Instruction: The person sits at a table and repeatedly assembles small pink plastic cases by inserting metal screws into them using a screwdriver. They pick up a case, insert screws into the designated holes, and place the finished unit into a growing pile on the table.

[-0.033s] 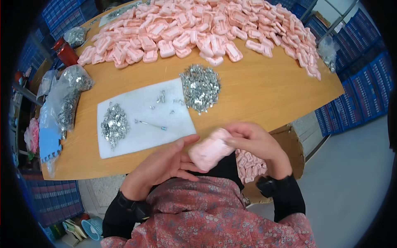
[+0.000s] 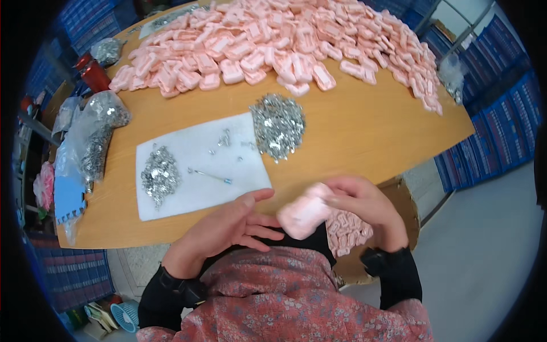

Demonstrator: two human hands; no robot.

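Observation:
My right hand (image 2: 362, 199) grips a pale pink plastic case (image 2: 305, 214) by its right end, just in front of the table's near edge. The case is rounded and slightly waisted, a little blurred by motion. Close to its left side, my left hand (image 2: 231, 225) is open, fingers spread, not touching it. On the table beyond lies a white foam sheet (image 2: 199, 196) with a heap of small silver metal parts (image 2: 161, 175) and a thin screwdriver-like tool (image 2: 211, 176). A bigger heap of silver parts (image 2: 278, 126) covers the sheet's right edge.
A large pile of pink cases (image 2: 245, 48) fills the table's far side. Clear bags of metal parts (image 2: 97, 151) and a red canister (image 2: 92, 74) stand at the left. Below the right edge is a cardboard box (image 2: 399, 222) holding more pink pieces (image 2: 347, 231). Blue crates (image 2: 496, 137) are stacked right.
The pink case has moved right in my right hand, away from my left hand. My left fingers now have a gap between them and the case.

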